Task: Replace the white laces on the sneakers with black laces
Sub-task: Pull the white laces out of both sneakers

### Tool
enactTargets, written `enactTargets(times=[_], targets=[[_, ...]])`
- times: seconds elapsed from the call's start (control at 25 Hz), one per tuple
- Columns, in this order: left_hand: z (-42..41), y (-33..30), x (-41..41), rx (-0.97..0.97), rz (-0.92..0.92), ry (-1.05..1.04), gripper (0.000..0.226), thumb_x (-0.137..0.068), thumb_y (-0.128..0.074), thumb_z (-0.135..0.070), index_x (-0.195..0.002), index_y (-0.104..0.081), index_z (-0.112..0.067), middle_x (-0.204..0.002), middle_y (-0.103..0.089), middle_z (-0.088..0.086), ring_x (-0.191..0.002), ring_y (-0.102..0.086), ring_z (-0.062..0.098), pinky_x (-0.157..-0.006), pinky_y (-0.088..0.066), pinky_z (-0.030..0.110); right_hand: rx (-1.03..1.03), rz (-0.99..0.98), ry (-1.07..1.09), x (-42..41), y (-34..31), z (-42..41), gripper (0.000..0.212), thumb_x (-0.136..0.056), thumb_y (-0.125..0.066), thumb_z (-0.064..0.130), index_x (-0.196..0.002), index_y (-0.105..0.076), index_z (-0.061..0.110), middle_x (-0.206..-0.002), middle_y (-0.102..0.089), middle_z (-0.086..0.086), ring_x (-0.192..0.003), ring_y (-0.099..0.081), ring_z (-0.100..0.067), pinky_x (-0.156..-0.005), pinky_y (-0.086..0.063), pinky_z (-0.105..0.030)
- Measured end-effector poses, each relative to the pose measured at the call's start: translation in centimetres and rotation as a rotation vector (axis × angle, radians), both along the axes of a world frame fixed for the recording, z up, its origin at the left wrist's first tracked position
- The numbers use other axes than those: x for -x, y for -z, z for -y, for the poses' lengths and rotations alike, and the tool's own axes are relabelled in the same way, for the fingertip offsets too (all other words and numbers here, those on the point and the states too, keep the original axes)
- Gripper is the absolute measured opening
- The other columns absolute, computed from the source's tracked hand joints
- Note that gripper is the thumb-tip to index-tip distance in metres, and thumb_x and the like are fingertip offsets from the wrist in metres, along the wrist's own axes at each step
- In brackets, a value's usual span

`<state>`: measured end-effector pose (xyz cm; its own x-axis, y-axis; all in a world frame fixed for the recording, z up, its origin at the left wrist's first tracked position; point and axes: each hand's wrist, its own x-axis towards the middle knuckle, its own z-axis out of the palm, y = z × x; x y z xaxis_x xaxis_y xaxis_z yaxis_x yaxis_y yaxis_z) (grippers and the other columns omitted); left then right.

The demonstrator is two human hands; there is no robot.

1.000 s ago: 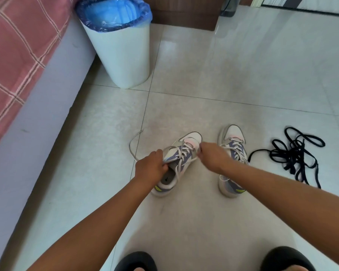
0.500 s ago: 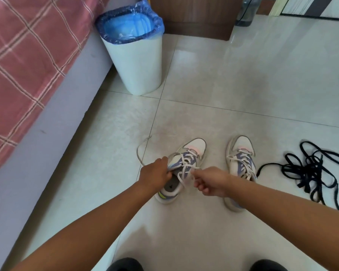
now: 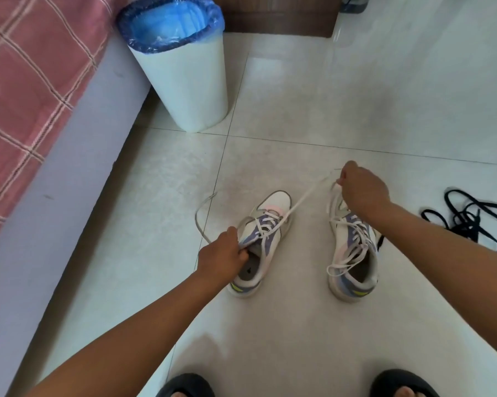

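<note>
Pale tiled floor (image 3: 356,90), glossy, thin dark grout lines crossing. Bed (image 3: 26,104) along left edge, pink plaid cover above a plain pale side panel. Dark wood furniture base (image 3: 278,18) at top, against the floor. White bin (image 3: 190,90) with blue liner bag, standing beside the bed corner, near the wood base.

Two forearms reaching in from the bottom corners. Left sneaker (image 3: 263,242) mid-floor, white with purple panels, toe pointing away, heel slightly toward the viewer. Right sneaker (image 3: 353,253) just beside it, apart, same colours, white lacing slack with loose loops over the opening; toe partly hidden behind the right hand.

Black laces (image 3: 470,222) in a tangled heap on the floor at right edge, near the right sneaker, not touching either hand. Dark slippers (image 3: 184,386) at the bottom edge, toes showing.

Left hand (image 3: 222,256) clenched on the left sneaker's collar at the tongue, holding it down. Right hand (image 3: 362,190) raised above the right sneaker's toe, fingers pinching the white lace (image 3: 304,197), drawn taut from the left sneaker's eyelets. Other lace end curving loose on the floor left of the left sneaker, toward the bed.
</note>
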<state>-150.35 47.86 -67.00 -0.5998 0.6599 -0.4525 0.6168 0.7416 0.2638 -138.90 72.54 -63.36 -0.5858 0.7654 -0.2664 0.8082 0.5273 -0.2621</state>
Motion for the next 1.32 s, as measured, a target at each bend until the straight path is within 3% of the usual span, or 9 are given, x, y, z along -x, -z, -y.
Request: enactTargets(times=[0.12, 0.28, 0.44, 0.68, 0.88, 1.0, 1.2, 1.32], targets=[[-0.2, -0.6, -0.6, 0.041, 0.040, 0.019, 0.026, -0.091, -0.048, -0.040, -0.092, -0.037, -0.017, -0.098, -0.061, 0.004, -0.086, -0.058, 0.023, -0.066, -0.037, 0.028, 0.152, -0.003, -0.216, 0.7, 0.0, 4.0, 0.029, -0.095, -0.049, 0.030, -0.117, -0.039, 0.014, -0.102, -0.059, -0.010, -0.095, -0.060, -0.032, -0.074, -0.042, -0.036], [-1.5, -1.4, -0.8, -0.017, 0.106, 0.021, 0.033, -0.089, -0.049, -0.050, -0.095, -0.047, -0.017, -0.093, -0.061, -0.001, -0.084, -0.056, 0.019, -0.066, -0.037, 0.027, 0.512, 0.021, -0.326, 0.6, 1.4, 10.6, 0.026, -0.090, -0.056, 0.038, -0.101, -0.043, 0.018, -0.090, -0.056, -0.001, -0.082, -0.053, -0.019, -0.070, -0.041, -0.032], [-3.0, -1.4, -1.3, -0.059, 0.039, 0.126, 0.029, -0.089, -0.051, -0.036, -0.110, -0.048, -0.017, -0.105, -0.060, 0.000, -0.093, -0.060, 0.022, -0.068, -0.037, 0.027, 0.416, 0.041, -0.300, 0.8, 3.0, 12.0, 0.036, -0.087, -0.057, 0.032, -0.110, -0.039, 0.011, -0.100, -0.061, -0.009, -0.087, -0.059, -0.026, -0.067, -0.040, -0.031], [-1.5, -0.8, -1.1, -0.111, -0.093, 0.155, 0.018, -0.092, -0.045, -0.033, -0.100, -0.045, -0.017, -0.100, -0.061, 0.000, -0.085, -0.059, 0.023, -0.065, -0.036, 0.028, 0.427, -0.043, -0.335, -1.0, 3.1, 10.7, 0.022, -0.089, -0.049, 0.013, -0.094, -0.028, 0.016, -0.076, -0.049, -0.006, -0.070, -0.050, -0.028, -0.060, -0.034, -0.033], [1.8, -0.3, -0.8, -0.149, -0.042, 0.067, 0.018, -0.091, -0.049, -0.039, -0.087, -0.042, -0.023, -0.087, -0.063, -0.005, -0.079, -0.059, 0.019, -0.068, -0.041, 0.030, 0.438, -0.107, -0.411, -3.4, 3.1, 9.9, 0.021, -0.091, -0.049, 0.012, -0.090, -0.028, 0.016, -0.061, -0.038, 0.003, -0.054, -0.034, -0.017, -0.053, -0.027, -0.031], [3.4, 0.1, -0.4, -0.166, -0.005, -0.015, 0.019, -0.090, -0.053, -0.040, -0.084, -0.044, -0.025, -0.081, -0.063, -0.007, -0.074, -0.057, 0.014, -0.061, -0.036, 0.024, 0.473, -0.132, -0.436, -4.1, 3.3, 10.0, 0.020, -0.092, -0.050, 0.012, -0.089, -0.030, 0.015, -0.061, -0.038, 0.003, -0.052, -0.033, -0.013, -0.051, -0.029, -0.024], [2.2, 0.3, -2.4, -0.210, 0.044, -0.024, 0.021, -0.090, -0.052, -0.041, -0.085, -0.041, -0.024, -0.082, -0.062, -0.006, -0.075, -0.057, 0.015, -0.063, -0.037, 0.027, 0.469, -0.116, -0.493, -3.6, 3.6, 10.4, 0.019, -0.094, -0.050, 0.016, -0.094, -0.032, 0.021, -0.065, -0.042, 0.007, -0.055, -0.038, -0.008, -0.059, -0.033, -0.027], [0.9, 0.0, -2.9, -0.213, 0.213, -0.170, 0.029, -0.087, -0.054, -0.050, -0.081, -0.046, -0.023, -0.077, -0.059, -0.009, -0.074, -0.056, 0.013, -0.063, -0.038, 0.028, 0.560, -0.182, -0.324, -2.9, 3.7, 11.2, 0.019, -0.092, -0.057, 0.025, -0.100, -0.041, 0.020, -0.074, -0.053, 0.000, -0.060, -0.045, -0.009, -0.058, -0.037, -0.024]])
